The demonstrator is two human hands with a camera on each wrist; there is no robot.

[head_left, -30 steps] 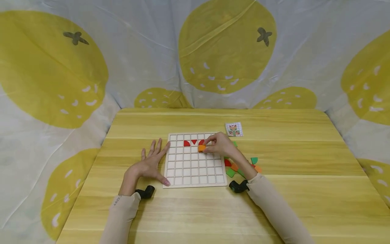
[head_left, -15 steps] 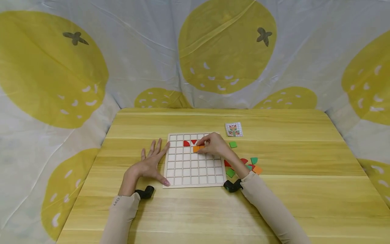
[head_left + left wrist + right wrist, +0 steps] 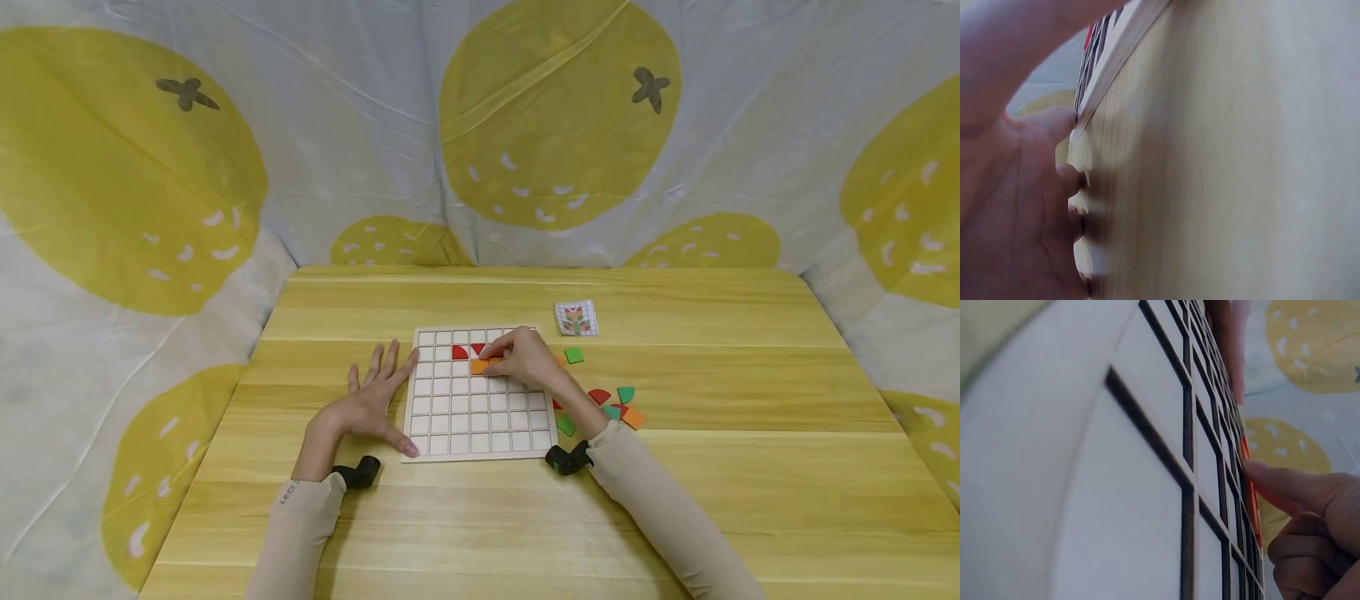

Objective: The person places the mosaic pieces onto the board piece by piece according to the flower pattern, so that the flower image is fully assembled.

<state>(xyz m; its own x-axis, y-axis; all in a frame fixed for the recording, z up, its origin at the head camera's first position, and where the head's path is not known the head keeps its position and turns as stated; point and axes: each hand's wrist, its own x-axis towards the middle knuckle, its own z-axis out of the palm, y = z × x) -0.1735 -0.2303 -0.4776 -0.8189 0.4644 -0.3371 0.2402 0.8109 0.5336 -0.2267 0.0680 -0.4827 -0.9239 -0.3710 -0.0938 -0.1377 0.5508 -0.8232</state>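
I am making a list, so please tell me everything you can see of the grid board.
The grid board is squarish, pale and wooden-looking, with a plain border and dark lines between its square cells. It lies flat on the table. Red pieces and orange pieces are on its far part. The left hand touches its left edge and near corner; the right hand hides its far right part.

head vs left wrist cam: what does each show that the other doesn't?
Head only: the picture card, the loose pieces beside the board, and the right hand at an orange piece on the grid.
Left wrist only: the left palm, close up.
Both: the left hand, its fingers spread, the grid board, the table and some yellow-printed cloth behind.
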